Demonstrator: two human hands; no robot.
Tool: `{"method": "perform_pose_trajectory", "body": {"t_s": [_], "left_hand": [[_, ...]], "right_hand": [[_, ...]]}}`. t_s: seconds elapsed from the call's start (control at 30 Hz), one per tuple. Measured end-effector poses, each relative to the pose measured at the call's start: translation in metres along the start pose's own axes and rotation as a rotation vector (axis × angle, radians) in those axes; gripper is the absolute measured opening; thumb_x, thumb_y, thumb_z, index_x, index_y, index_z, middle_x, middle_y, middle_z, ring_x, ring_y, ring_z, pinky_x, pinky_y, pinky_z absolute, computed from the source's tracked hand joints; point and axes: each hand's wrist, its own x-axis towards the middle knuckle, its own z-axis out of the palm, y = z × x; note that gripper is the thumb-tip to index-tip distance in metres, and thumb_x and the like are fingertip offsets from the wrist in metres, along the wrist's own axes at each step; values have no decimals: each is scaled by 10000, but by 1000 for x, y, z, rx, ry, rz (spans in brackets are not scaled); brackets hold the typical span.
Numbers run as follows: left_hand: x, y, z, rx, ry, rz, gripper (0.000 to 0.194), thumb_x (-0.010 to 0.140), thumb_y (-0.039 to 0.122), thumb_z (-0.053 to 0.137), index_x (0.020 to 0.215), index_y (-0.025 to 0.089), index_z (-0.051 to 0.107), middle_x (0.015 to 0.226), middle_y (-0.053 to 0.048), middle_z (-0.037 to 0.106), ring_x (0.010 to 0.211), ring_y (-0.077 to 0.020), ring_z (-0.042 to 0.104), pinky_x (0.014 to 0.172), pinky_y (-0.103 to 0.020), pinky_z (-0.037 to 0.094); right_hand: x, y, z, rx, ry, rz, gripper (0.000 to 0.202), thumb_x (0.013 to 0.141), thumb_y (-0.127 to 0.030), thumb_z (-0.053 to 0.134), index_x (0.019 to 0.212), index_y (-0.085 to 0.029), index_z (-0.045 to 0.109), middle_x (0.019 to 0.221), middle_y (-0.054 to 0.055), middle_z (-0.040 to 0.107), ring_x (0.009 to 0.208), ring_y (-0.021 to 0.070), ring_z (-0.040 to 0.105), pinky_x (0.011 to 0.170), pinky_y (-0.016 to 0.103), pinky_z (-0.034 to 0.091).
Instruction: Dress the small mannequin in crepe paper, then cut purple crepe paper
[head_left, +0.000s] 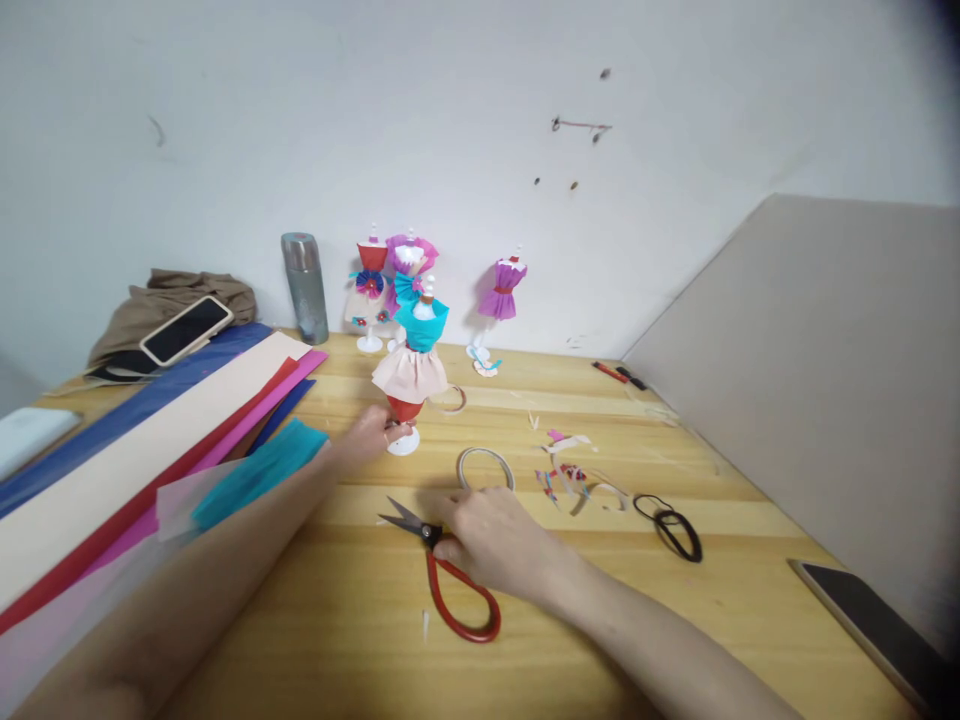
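My left hand (369, 438) grips the lower stem of a small white dress form, just above its round base (403, 441). The form stands upright in a teal top (421, 327), a pale pink ruffled skirt (409, 372) and a red lower part (406, 408). Red-handled scissors (463, 602) lie on the table with their blades slightly apart, pointing left. Over their right side is my right hand (491, 535), its thumb beside the pivot and its fingertips smeared by motion; whether it holds them cannot be made out. A tape roll (486, 455) sits just behind it.
Coloured paper sheets (172, 410) cover the left, near a phone (187, 331), cloth (135, 315) and a bottle (305, 290). More dressed forms (502, 290) stand along the wall. Paper scraps (571, 472), black bands (677, 533) and a dark device (862, 620) lie right.
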Motion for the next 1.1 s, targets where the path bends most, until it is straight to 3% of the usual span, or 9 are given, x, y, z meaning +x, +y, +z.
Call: {"method": "perform_pose_trajectory", "body": {"t_s": [0.1, 0.3, 0.43, 0.6, 0.77, 0.97, 1.1], "left_hand": [[-2, 1, 0, -32, -25, 24, 266, 804, 326, 660, 959, 111, 672, 917, -99, 730, 881, -224, 669, 780, -313, 519], [-7, 4, -3, -71, -174, 161, 184, 851, 285, 623, 919, 129, 694, 976, -92, 744, 932, -223, 655, 883, -330, 507], [-3, -1, -6, -64, -203, 173, 239, 847, 296, 637, 987, 112, 698, 957, -92, 739, 912, -231, 657, 841, -340, 520], [4, -9, -10, -16, -173, 171, 376, 868, 310, 617, 1166, 85, 661, 1015, -109, 741, 983, -252, 658, 902, -383, 508], [2, -13, -8, -59, -208, 177, 422, 876, 246, 573, 1266, 89, 616, 1198, -141, 709, 1106, -278, 646, 936, -373, 503], [2, -16, -8, -46, -183, 195, 235, 845, 323, 612, 908, 130, 732, 1372, -160, 616, 1197, -324, 606, 944, -373, 496], [2, -13, -7, -15, -153, 246, 238, 842, 322, 614, 966, 159, 735, 1220, -128, 705, 1154, -284, 620, 975, -383, 480]], "right_hand": [[7, 6, -8, 108, 82, 2, 216, 917, -329, 583, 966, -151, 694, 908, 120, 742, 834, 249, 698, 683, 300, 427], [39, 16, -6, 552, 462, -360, 254, 913, -128, 532, 1125, -164, 668, 1175, 104, 706, 1096, 191, 645, 916, 315, 489], [51, 13, 1, 575, 542, -436, 202, 888, -99, 561, 1027, -147, 700, 1091, 110, 722, 1059, 199, 652, 917, 328, 498], [57, 14, 3, 588, 467, -291, 146, 843, -90, 593, 874, -168, 713, 852, 32, 717, 694, 126, 602, 665, 244, 432], [74, 31, 12, 737, 454, -19, 183, 843, -188, 586, 669, -147, 622, 578, -30, 542, 524, 87, 422, 534, 229, 288], [84, 50, 23, 728, 399, 64, 278, 835, -285, 604, 594, -164, 537, 513, -56, 429, 491, 80, 349, 516, 244, 231], [77, 45, 19, 791, 474, 60, 285, 821, -307, 614, 589, -176, 513, 523, -46, 444, 504, 86, 367, 517, 246, 246]]}}
